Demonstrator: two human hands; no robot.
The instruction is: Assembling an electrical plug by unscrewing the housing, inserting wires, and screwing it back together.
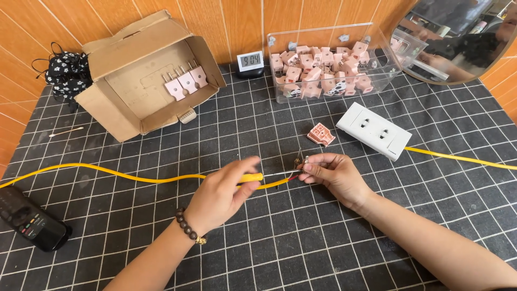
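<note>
A: What is the left hand [218, 195] doing?

B: It is gripping a yellow-handled screwdriver [253, 177], fingers curling snug around the handle, the shaft pointing right.

A: And the right hand [335, 173]?

B: Its fingertips are pinching a small metal prong [305, 161] at the stripped end of the yellow cable [124, 174], right where the screwdriver tip is meeting it.

A: Where is the cable lying?

B: It is running across the grid mat [280, 237] from the left edge to the hands.

A: What is sitting nearby?

B: A pink plug shell [321, 133] is lying just above the right hand, beside a white socket [374, 131]. Behind, a clear bin [385, 59] is holding pink plugs, and a cardboard box [141, 75] is holding three more.
</note>
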